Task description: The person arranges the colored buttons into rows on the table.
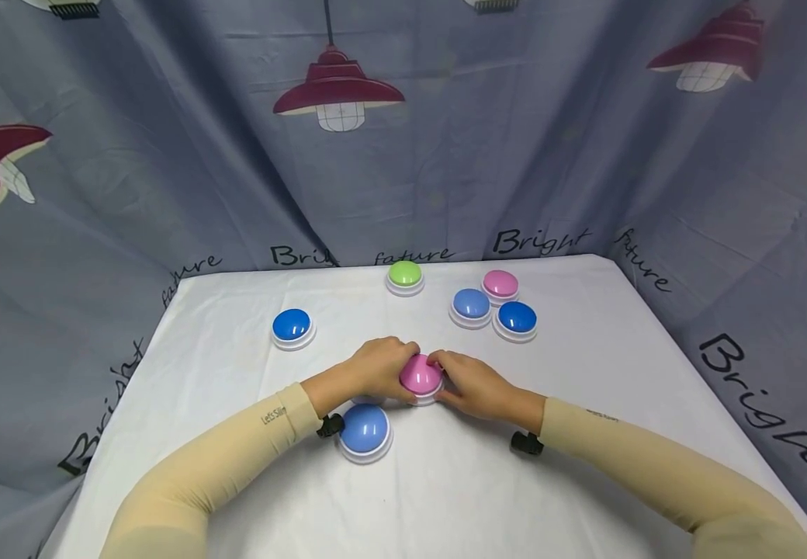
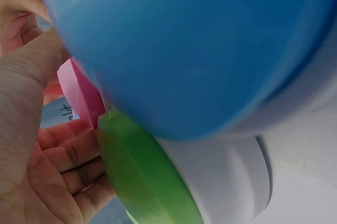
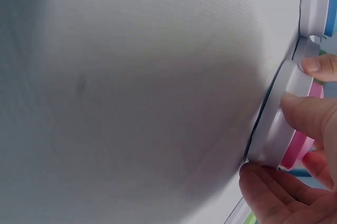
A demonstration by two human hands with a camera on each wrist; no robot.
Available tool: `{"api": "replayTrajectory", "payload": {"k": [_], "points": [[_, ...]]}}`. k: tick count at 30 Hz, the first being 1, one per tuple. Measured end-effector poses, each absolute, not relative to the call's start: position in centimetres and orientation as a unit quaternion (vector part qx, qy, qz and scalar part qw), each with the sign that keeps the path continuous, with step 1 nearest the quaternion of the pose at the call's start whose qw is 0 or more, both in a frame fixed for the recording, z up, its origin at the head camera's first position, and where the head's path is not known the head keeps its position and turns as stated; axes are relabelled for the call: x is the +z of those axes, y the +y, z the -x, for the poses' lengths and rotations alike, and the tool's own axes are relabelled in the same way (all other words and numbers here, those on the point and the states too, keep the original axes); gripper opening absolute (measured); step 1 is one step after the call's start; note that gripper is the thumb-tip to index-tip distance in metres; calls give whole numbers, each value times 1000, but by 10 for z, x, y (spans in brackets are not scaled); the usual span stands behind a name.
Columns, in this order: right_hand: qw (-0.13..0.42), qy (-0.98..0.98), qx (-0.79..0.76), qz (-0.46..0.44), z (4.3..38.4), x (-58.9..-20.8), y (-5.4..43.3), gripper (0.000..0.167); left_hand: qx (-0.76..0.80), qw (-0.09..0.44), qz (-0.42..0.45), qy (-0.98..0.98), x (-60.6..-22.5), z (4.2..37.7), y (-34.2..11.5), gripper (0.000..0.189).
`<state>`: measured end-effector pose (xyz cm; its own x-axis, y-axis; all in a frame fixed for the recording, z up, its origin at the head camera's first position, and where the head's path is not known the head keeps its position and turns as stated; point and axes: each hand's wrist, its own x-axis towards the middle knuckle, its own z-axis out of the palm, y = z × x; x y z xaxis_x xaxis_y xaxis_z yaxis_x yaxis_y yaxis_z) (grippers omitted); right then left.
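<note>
In the head view both hands hold a pink push button (image 1: 420,375) with a white base, at the middle of the table. My left hand (image 1: 380,369) grips its left side and my right hand (image 1: 476,386) its right side, thumbs toward the near edge. On the right wrist view, the right thumb presses the white base (image 3: 274,124), which sits on or just at the cloth. A light blue button (image 1: 365,429) stands beneath the left wrist. Close to the left fingers is a green button (image 2: 152,176), mostly hidden by that hand from above.
A blue button (image 1: 292,324) stands at left, another green button (image 1: 405,273) at the back. Toward the back right, a light blue button (image 1: 471,303), a second pink button (image 1: 500,284) and a dark blue button (image 1: 517,317) cluster together. Printed curtains (image 1: 487,171) surround the white table (image 1: 571,326).
</note>
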<state>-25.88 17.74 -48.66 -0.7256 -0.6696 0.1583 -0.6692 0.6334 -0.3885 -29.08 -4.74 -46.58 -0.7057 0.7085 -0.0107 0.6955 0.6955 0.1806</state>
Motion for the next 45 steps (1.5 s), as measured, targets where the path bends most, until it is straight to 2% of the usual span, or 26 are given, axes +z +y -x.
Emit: {"api": "replayTrajectory", "payload": {"k": [7,13,17,21,25,29,33,38,45], "points": [[3,909,-207,363,259,-486,176,57,84,42,-385,918,-465,294,-49,70],[30,907,-208,365,260,-481,179,61,79,52,-380,920,-463,298,-49,80],[66,906,-194,370,266,-476,186,63,67,82,-371,923,-457,301,-51,89],[92,909,-187,361,280,-470,192,60,76,124,-352,925,-448,308,-56,90],[99,913,-196,345,296,-466,194,51,88,171,-338,921,-440,321,-63,86],[85,916,-206,334,315,-463,191,43,107,194,-327,919,-434,338,-69,79],[73,920,-216,320,343,-458,182,40,127,178,-302,928,-431,363,-77,70],[61,930,-215,292,377,-451,165,43,160,129,-264,942,-434,394,-83,61],[66,942,-215,251,409,-455,150,52,185,105,-204,956,-451,417,-85,66]]}}
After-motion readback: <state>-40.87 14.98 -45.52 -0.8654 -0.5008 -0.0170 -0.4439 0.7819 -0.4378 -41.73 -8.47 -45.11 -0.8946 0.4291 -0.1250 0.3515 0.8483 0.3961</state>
